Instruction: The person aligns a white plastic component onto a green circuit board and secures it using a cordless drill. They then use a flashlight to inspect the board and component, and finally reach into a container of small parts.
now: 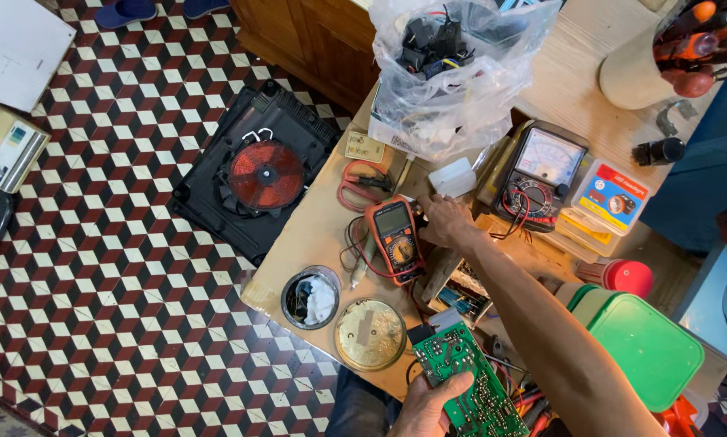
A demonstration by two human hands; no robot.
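A tiled floor (96, 267) in red, black and white was seen filling the left of the view, and on it an opened induction cooker (254, 182) was laid with its copper coil exposed, just beside the table's left edge. The wooden table (315, 235) was crowded, with little bare room left except along that left edge. A clear plastic bag (452, 73) of dark parts was stood at the far side, and a green-lidded box (642, 344) was set at the near right. An analogue meter (541, 174) was placed right of centre, and 1 orange digital multimeter (396, 239) was laid at the middle with red and black leads trailing beside it. The right hand (444, 220) was stretched out to the multimeter's right side, its fingers curled there; whether they gripped the meter or a lead could not be told. A green circuit board (468, 384) was gripped at the near edge of the table by the left hand (432, 405), fingers clenched around its lower edge. Judging from this, the cooker had been opened and the board taken out, while probing of the board did not appear to have begun. A round tin (311, 298) and a brass-coloured lid (370, 334) were set near the front-left corner.
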